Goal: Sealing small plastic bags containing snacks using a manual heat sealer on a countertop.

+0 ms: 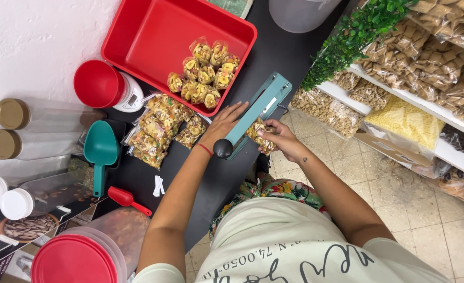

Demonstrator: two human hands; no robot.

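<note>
Head view shows my left hand [222, 126] pressing flat on the teal heat sealer [255, 115] at the tabletop edge, while my right-hand fingers [267, 137] pinch the small snack bag [258, 129] under its bar. Light, crinkly, probably slippery plastic; best held by its edge.

Bag [260, 134]: mostly hidden under the sealer [256, 114] arm and right hand [283, 140].
Right fingertips: tucked behind the bag.
Tub [301, 12]: cut off by the top edge.
Red-lidded jar [80, 257]: cut by the bottom edge.
Desk's far corner [274, 47]: out of frame.
</note>
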